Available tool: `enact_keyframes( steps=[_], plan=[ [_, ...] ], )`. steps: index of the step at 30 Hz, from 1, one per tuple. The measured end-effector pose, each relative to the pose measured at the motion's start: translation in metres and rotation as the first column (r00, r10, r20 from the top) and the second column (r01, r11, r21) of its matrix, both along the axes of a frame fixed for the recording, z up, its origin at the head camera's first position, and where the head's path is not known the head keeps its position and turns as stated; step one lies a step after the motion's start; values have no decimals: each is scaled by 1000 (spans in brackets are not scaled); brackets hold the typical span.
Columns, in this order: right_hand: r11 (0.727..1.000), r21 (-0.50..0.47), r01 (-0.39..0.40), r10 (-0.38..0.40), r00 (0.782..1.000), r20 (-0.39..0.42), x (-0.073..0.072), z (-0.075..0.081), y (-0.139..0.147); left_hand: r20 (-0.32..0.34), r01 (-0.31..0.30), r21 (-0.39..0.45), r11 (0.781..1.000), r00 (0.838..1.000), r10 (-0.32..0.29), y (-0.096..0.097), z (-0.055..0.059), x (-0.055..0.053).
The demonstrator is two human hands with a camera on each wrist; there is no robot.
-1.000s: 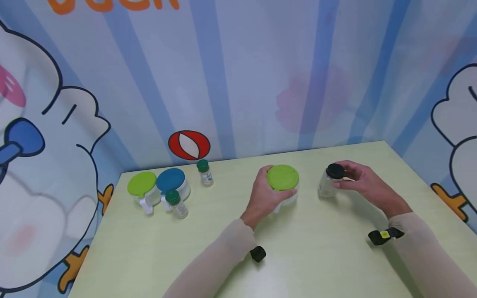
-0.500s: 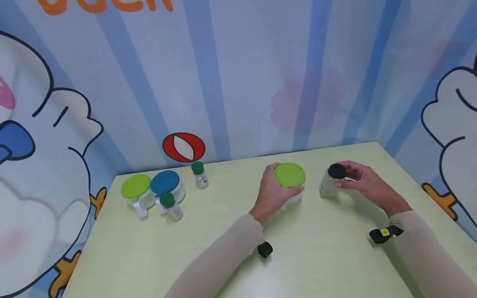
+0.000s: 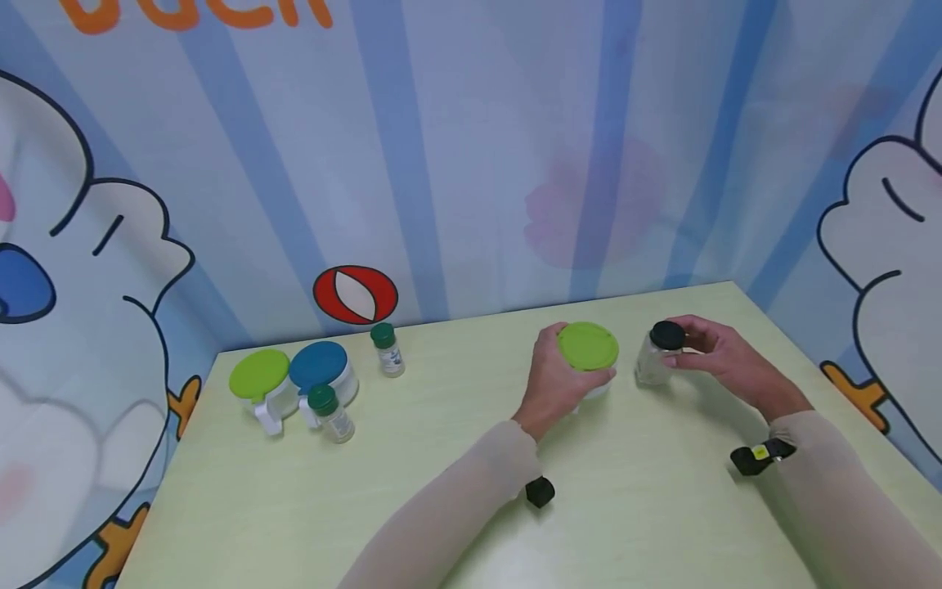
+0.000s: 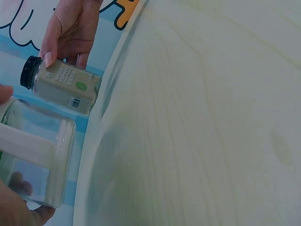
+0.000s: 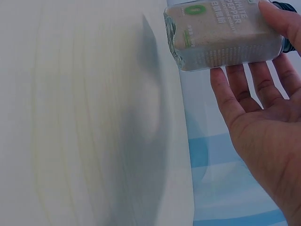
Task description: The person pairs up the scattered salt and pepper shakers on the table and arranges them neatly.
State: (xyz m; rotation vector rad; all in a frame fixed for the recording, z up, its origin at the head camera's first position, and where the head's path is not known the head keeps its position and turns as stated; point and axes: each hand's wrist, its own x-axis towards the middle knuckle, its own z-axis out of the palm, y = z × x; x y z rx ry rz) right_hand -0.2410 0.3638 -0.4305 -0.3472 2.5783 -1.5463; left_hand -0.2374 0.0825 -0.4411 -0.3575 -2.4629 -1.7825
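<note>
My left hand (image 3: 553, 384) grips a seasoning jar with a green lid (image 3: 587, 346), thumb and fingers on opposite sides. Clear walls and a white handle (image 4: 26, 143) show on this jar in the left wrist view. To its right, my right hand (image 3: 724, 364) pinches a white pepper bottle (image 3: 651, 366) near its black cap, thumb on one side and fingers on the other. The bottle's printed label faces the camera in the right wrist view, with the fingers (image 5: 263, 84) along its underside there. A narrow gap separates jar and bottle in the head view.
At the table's left stand another green-lidded jar (image 3: 259, 375) and a blue-lidded jar (image 3: 319, 366), both with white handles. Two small green-capped shakers (image 3: 388, 352) are near them, one in front of the blue-lidded jar. A printed cloth backdrop (image 3: 478, 164) rises behind the table (image 3: 427, 491).
My left hand has carried the green-lidded jar rightward, closer to the pepper bottle. My right hand keeps its grip and shifts slightly right over the table. The head view has turned a little right.
</note>
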Motion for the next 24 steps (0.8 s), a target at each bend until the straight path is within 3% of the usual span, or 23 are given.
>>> enact_keyframes(
  steps=[24],
  plan=[
    [999, -27, -17, 17, 1000, 14, -5, -4, 7, -15, -12, -47, 999, 1000, 11, 21, -9, 4]
  ],
)
